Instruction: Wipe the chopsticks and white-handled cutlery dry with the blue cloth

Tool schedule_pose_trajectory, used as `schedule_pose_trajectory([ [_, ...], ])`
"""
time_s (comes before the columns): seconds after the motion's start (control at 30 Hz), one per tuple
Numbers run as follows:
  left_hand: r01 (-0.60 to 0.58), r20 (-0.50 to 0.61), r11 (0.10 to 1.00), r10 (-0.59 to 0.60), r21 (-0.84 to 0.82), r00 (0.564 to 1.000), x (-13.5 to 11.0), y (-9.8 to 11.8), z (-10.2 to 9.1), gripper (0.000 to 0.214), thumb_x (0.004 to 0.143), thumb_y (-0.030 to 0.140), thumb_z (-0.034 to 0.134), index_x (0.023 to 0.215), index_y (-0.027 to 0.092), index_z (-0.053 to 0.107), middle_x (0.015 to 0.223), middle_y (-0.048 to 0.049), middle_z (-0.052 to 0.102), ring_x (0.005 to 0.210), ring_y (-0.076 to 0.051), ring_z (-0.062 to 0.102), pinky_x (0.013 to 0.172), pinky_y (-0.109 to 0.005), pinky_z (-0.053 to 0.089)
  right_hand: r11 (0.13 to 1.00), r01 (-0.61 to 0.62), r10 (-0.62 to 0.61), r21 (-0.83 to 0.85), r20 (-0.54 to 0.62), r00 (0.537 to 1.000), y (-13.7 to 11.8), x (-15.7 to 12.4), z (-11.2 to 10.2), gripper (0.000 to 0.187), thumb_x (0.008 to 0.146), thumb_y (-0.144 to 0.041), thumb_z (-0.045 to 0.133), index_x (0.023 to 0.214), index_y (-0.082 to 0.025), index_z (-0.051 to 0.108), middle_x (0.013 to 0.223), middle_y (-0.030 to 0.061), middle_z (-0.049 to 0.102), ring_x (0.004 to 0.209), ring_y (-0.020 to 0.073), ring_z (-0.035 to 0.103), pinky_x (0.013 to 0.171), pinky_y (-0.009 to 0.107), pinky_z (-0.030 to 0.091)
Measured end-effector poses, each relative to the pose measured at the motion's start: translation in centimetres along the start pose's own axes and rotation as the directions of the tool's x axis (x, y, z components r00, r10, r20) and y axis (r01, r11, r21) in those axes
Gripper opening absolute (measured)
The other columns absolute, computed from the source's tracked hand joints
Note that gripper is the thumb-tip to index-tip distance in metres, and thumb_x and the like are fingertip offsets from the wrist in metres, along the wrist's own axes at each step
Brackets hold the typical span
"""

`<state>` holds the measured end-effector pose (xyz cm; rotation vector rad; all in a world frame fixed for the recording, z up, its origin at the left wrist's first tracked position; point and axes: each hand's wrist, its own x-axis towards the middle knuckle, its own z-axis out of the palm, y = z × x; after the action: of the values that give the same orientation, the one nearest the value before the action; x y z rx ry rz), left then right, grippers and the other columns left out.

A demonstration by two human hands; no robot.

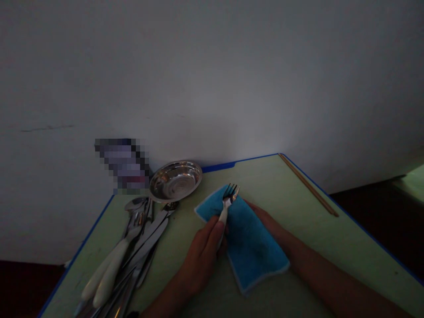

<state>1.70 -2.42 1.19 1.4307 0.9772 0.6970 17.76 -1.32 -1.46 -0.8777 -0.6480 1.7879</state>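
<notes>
One fork (228,201), with dark tines and a pale handle, stands at the centre of the frame. Its tines point up and away toward the grey wall (212,66), and it rests against the upper end of a folded blue cloth (251,247).

Your left hand (202,258) grasps the fork low on the handle, fingers clenched around it, thumb on top and the back of the hand turned to the camera. That forearm enters from the bottom edge, just left of centre, and angles up to the right.

Your right hand (270,225) lies along the cloth's right side, partly covered by it, with the fingers stretched toward the tines and touching the fabric. In the dim light you cannot tell whether they grip it. The right forearm runs in from the lower right corner.

The cloth slants from the centre down toward the lower middle of the green, blue-edged table (331,247). Left of centre, a steel bowl (175,180) sits at the table's far edge, near the cloth but apart from it. A heap of cutlery (129,251) with pale handles fills the lower left. A thin wooden stick (308,185) lies along the table's right edge, well apart.
</notes>
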Motion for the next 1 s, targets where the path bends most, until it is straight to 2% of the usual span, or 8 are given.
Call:
schedule_pose_trajectory([
  [0.1, -0.023, 0.047, 0.996, 0.019, 0.085, 0.999, 0.1, -0.1, 0.0, 0.030, 0.090, 0.040, 0.032, 0.075, 0.018, 0.046, 0.062, 0.0039, 0.042, 0.056, -0.010, 0.041, 0.053, -0.021, 0.034, 0.976, -0.115, 0.107, 0.187, 0.051, 0.993, -0.5, -0.7, 0.6, 0.047, 0.074, -0.053, 0.052, 0.094, -0.013, 0.064, 0.075, 0.0072, 0.068, 0.078, 0.0218, 0.063, 0.076, 0.037, 0.046],
  [0.23, -0.071, 0.103, 0.975, 0.050, 0.212, 0.993, 0.0, -0.1, -0.1, 0.030, 0.090, 0.040, 0.033, 0.076, 0.018, 0.048, 0.060, 0.0042, 0.043, 0.055, -0.010, 0.042, 0.052, -0.022, 0.032, 0.978, -0.040, 0.027, 0.202, 0.068, 0.997, -0.8, -1.4, 1.3, 0.027, 0.076, -0.029, 0.057, 0.097, -0.013, 0.062, 0.076, 0.0059, 0.068, 0.074, 0.0177, 0.064, 0.076, 0.033, 0.046],
  [0.33, -0.065, 0.095, 0.971, 0.044, 0.232, 0.995, -0.1, -0.1, -0.1, 0.032, 0.090, 0.040, 0.032, 0.079, 0.017, 0.051, 0.058, 0.0044, 0.043, 0.053, -0.010, 0.042, 0.051, -0.022, 0.031, 0.983, -0.004, 0.000, 0.182, 0.025, 1.000, -0.4, -1.2, 1.2, 0.024, 0.077, -0.027, 0.057, 0.095, -0.013, 0.063, 0.074, 0.0058, 0.068, 0.068, 0.0161, 0.064, 0.072, 0.032, 0.047],
  [0.53, -0.037, 0.035, 0.988, 0.032, 0.152, 0.999, -0.2, -0.2, 0.2, 0.033, 0.089, 0.043, 0.035, 0.077, 0.017, 0.053, 0.054, 0.0050, 0.039, 0.050, -0.009, 0.039, 0.048, -0.021, 0.029, 0.990, -0.065, 0.073, 0.126, -0.065, 0.995, -0.1, -1.0, 0.6, 0.038, 0.079, -0.043, 0.053, 0.096, -0.011, 0.063, 0.069, 0.0056, 0.068, 0.061, 0.0157, 0.063, 0.071, 0.032, 0.047],
  [0.73, 0.015, -0.139, 0.991, -0.034, -0.134, 0.990, -0.5, -0.8, 0.5, 0.032, 0.086, 0.046, 0.037, 0.079, 0.017, 0.049, 0.068, 0.0015, 0.045, 0.061, -0.012, 0.045, 0.054, -0.022, 0.037, 0.943, -0.223, 0.210, 0.245, 0.079, 0.975, -1.0, -1.7, 1.1, 0.041, 0.082, -0.040, 0.046, 0.102, -0.007, 0.060, 0.084, 0.0102, 0.069, 0.079, 0.0184, 0.064, 0.085, 0.035, 0.042],
  [0.83, -0.041, -0.015, 0.995, 0.042, 0.094, 0.999, -0.4, -0.6, 0.3, 0.034, 0.087, 0.043, 0.036, 0.068, 0.017, 0.046, 0.059, 0.0033, 0.041, 0.056, -0.011, 0.042, 0.053, -0.022, 0.033, 0.940, -0.244, 0.229, 0.238, 0.088, 0.969, -1.2, -1.6, 1.4, 0.044, 0.081, -0.046, 0.043, 0.097, -0.010, 0.062, 0.082, 0.0092, 0.069, 0.079, 0.0188, 0.064, 0.082, 0.035, 0.043],
  [0.9, -0.102, 0.063, 0.953, 0.088, 0.286, 0.994, -0.3, -0.3, 0.2, 0.036, 0.088, 0.041, 0.035, 0.064, 0.017, 0.045, 0.055, 0.0042, 0.039, 0.052, -0.010, 0.040, 0.051, -0.023, 0.029, 0.946, -0.249, 0.240, 0.208, 0.065, 0.968, -1.5, -1.5, 1.3, 0.045, 0.079, -0.051, 0.043, 0.090, -0.012, 0.064, 0.075, 0.0077, 0.069, 0.074, 0.0193, 0.064, 0.077, 0.035, 0.045],
  [1.0, -0.124, 0.081, 0.906, 0.100, 0.405, 0.992, -0.2, 0.1, 0.3, 0.035, 0.090, 0.039, 0.033, 0.066, 0.017, 0.048, 0.057, 0.0040, 0.042, 0.055, -0.011, 0.043, 0.053, -0.024, 0.028, 0.970, -0.216, 0.223, 0.109, -0.048, 0.974, -2.4, -1.4, 0.8, 0.039, 0.076, -0.050, 0.047, 0.075, -0.015, 0.065, 0.061, 0.0043, 0.066, 0.061, 0.0186, 0.061, 0.068, 0.034, 0.047],
])
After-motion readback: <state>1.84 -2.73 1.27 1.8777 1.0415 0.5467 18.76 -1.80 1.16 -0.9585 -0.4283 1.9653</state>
